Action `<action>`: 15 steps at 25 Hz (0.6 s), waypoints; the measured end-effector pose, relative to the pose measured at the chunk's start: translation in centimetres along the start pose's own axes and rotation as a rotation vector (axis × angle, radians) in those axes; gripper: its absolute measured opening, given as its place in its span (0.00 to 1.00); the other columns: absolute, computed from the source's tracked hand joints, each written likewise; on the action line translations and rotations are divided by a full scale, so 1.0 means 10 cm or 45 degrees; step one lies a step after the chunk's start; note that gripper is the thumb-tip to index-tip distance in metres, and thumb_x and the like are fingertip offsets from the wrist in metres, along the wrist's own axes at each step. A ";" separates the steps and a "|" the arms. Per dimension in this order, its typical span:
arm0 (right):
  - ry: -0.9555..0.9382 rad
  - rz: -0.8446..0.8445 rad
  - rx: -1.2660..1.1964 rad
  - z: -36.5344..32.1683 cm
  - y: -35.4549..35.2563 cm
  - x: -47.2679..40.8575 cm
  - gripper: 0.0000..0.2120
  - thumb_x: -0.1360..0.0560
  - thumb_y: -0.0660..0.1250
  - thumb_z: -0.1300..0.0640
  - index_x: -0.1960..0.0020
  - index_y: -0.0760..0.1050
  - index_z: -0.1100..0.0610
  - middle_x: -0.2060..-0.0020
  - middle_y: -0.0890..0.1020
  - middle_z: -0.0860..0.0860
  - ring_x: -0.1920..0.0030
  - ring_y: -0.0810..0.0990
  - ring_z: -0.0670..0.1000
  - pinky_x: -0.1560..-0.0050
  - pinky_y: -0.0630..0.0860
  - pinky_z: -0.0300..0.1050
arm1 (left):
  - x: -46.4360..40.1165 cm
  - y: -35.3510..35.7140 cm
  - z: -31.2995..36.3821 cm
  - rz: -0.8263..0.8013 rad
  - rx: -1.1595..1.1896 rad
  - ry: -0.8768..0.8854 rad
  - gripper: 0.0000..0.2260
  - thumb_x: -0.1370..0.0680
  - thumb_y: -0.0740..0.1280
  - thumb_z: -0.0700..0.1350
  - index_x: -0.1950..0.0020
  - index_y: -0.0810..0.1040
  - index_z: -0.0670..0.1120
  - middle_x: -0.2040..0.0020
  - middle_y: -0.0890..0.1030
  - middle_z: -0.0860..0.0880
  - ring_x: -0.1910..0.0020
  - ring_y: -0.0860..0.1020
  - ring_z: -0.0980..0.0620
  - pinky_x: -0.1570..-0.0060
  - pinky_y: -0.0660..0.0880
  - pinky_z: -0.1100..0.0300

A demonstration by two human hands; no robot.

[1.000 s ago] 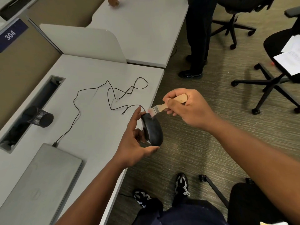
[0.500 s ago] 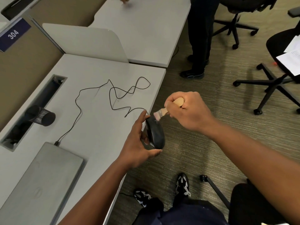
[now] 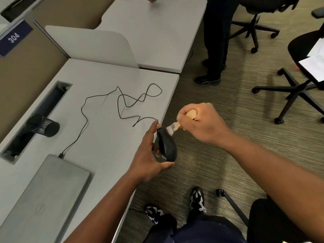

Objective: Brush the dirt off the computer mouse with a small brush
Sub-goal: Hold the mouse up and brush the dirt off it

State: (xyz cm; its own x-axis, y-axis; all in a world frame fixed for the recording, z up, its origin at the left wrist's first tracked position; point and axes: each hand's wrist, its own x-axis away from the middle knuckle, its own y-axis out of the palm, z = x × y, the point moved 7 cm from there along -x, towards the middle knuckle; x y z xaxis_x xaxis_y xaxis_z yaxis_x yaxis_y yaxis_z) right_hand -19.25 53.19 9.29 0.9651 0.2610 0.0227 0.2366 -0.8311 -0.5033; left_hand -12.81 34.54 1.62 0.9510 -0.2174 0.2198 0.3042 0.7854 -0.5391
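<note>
A black computer mouse (image 3: pixel 167 146) is held on its side just past the desk's right edge, above the carpet. My left hand (image 3: pixel 148 155) grips it between thumb and fingers. Its thin black cable (image 3: pixel 121 102) loops over the grey desk (image 3: pixel 98 137) to a closed laptop (image 3: pixel 43 199). My right hand (image 3: pixel 201 121) grips the wooden handle of a small brush (image 3: pixel 175 126). The pale bristles touch the upper end of the mouse.
A black mesh cup (image 3: pixel 43 126) lies at the desk's cable slot. A white divider (image 3: pixel 91 44) separates a second desk behind. A person's dark-trousered legs (image 3: pixel 215 41) stand at the back. Office chairs (image 3: pixel 298 81) are at the right. My shoes (image 3: pixel 197 199) rest on the carpet.
My right hand has tipped the brush more steeply down and swept its bristles along the upper end of the mouse. The left hand and mouse stay about where they were.
</note>
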 end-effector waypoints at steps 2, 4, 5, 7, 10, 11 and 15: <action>-0.036 0.063 -0.055 -0.03 0.01 -0.01 0.10 0.19 0.67 0.57 0.55 0.84 0.56 0.72 0.81 0.46 0.75 0.74 0.43 0.75 0.66 0.34 | 0.00 0.03 0.01 -0.006 -0.015 0.000 0.62 0.36 0.86 0.43 0.25 0.45 0.80 0.22 0.63 0.64 0.49 0.78 0.54 0.51 0.80 0.64; -0.020 0.024 -0.044 -0.01 0.07 -0.01 0.10 0.18 0.67 0.56 0.54 0.85 0.56 0.74 0.78 0.42 0.75 0.74 0.41 0.74 0.66 0.34 | 0.00 0.04 0.03 -0.003 -0.010 0.009 0.62 0.35 0.86 0.43 0.26 0.45 0.81 0.22 0.63 0.65 0.48 0.78 0.54 0.48 0.81 0.63; -0.012 -0.014 -0.025 0.00 0.10 0.00 0.10 0.18 0.66 0.56 0.55 0.85 0.56 0.74 0.78 0.42 0.75 0.74 0.41 0.74 0.66 0.34 | 0.00 0.03 0.03 0.003 -0.009 0.010 0.62 0.35 0.86 0.43 0.27 0.45 0.82 0.22 0.63 0.66 0.49 0.79 0.54 0.48 0.82 0.63; 0.009 -0.120 0.014 0.04 0.15 0.02 0.10 0.19 0.67 0.56 0.57 0.84 0.54 0.73 0.81 0.45 0.74 0.75 0.42 0.73 0.67 0.34 | 0.01 0.01 0.01 0.021 -0.017 0.003 0.62 0.36 0.86 0.43 0.27 0.45 0.81 0.23 0.63 0.66 0.50 0.80 0.55 0.49 0.83 0.60; 0.062 -0.260 0.046 0.10 0.17 0.07 0.10 0.22 0.67 0.56 0.61 0.82 0.51 0.70 0.83 0.50 0.73 0.75 0.44 0.71 0.70 0.41 | 0.00 -0.04 -0.03 0.038 -0.036 -0.011 0.61 0.36 0.87 0.43 0.26 0.46 0.81 0.22 0.63 0.64 0.50 0.81 0.54 0.49 0.84 0.59; 0.059 -0.239 0.033 0.10 0.15 0.07 0.10 0.22 0.67 0.56 0.61 0.82 0.51 0.70 0.84 0.51 0.73 0.76 0.45 0.72 0.71 0.42 | -0.01 -0.04 -0.04 0.036 -0.050 -0.017 0.61 0.36 0.87 0.44 0.25 0.46 0.80 0.22 0.63 0.64 0.50 0.81 0.54 0.48 0.84 0.58; -0.025 0.000 -0.114 0.04 0.04 0.01 0.10 0.19 0.67 0.56 0.56 0.84 0.55 0.69 0.83 0.50 0.74 0.74 0.43 0.74 0.67 0.37 | -0.02 -0.01 -0.04 0.000 -0.056 -0.016 0.62 0.35 0.86 0.43 0.26 0.45 0.81 0.21 0.62 0.65 0.49 0.81 0.52 0.46 0.83 0.59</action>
State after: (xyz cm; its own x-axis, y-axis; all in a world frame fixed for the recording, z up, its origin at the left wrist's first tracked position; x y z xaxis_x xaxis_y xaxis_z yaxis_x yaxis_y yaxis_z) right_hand -19.14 53.07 8.74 0.9630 0.2696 0.0052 0.2463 -0.8714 -0.4242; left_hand -12.98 34.27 1.33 0.9504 -0.2099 0.2295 0.3064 0.7589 -0.5746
